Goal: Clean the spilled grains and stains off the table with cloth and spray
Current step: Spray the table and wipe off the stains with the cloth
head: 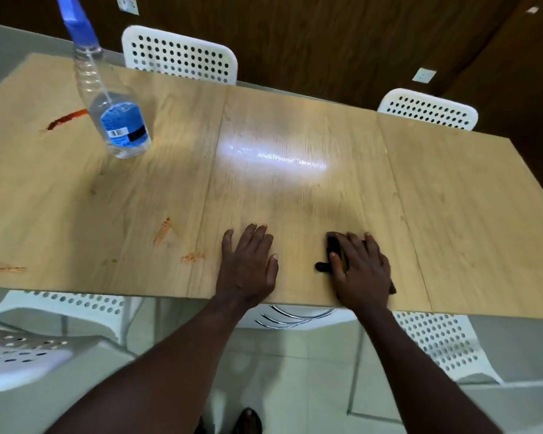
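At 6 o'clock on the pale wood-grain tabletop [295, 198], left hand [248, 264] is lying flat, grip apart. At 5 o'clock, right hand [361, 270] is pressing a dark crumpled cloth [332, 245], grip apart. Clear plastic spray bottle with blue trigger [119, 126] is standing at 10 o'clock beside a red streak [66, 119]; orange smears [162, 231] are showing at 8 o'clock.

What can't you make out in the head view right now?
Cloth: mostly hidden under the right hand; extent unclear.
Spray bottle: trigger top cut off by the upper edge.
Table: left end cut off by the frame; glare masks the middle.
Grains: none discernible, too small or blurred.
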